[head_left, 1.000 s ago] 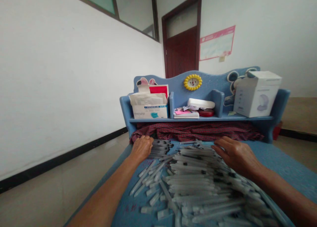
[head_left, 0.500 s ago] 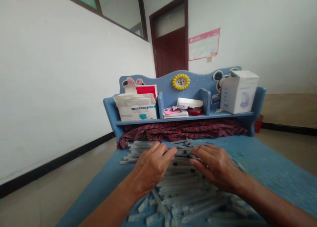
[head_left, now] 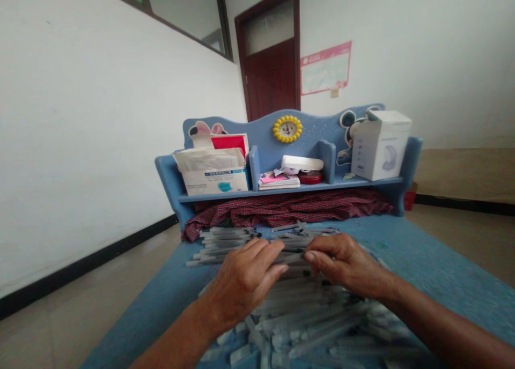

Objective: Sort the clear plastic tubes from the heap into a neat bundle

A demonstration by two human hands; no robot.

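Note:
Many slim translucent pens (head_left: 309, 307) with dark ends, probably plastic, lie heaped beneath and in front of my hands. Another row of pens (head_left: 225, 241) is laid side by side beyond my left hand. My left hand (head_left: 247, 275) hovers over the heap, its thumb apart from the stretched fingers and nothing plainly in its grasp. To the right, my right hand (head_left: 341, 262) has thumb and forefinger pinched on one end of a pen (head_left: 295, 256). That pen points left into the gap by my left hand. Short clear pen caps (head_left: 241, 354) lie loose near the front.
At the back of the blue table (head_left: 438, 272) rises a shelf (head_left: 289, 192) holding a mask box (head_left: 217, 181), papers, a red tin (head_left: 311, 177) and a white box (head_left: 380, 149). A checked cloth (head_left: 289, 209) is bunched beneath it.
My left hand has opened, its thumb moving away from the fingers. My right hand has drawn its thumb and forefinger together on a pen end. The view has shifted slightly.

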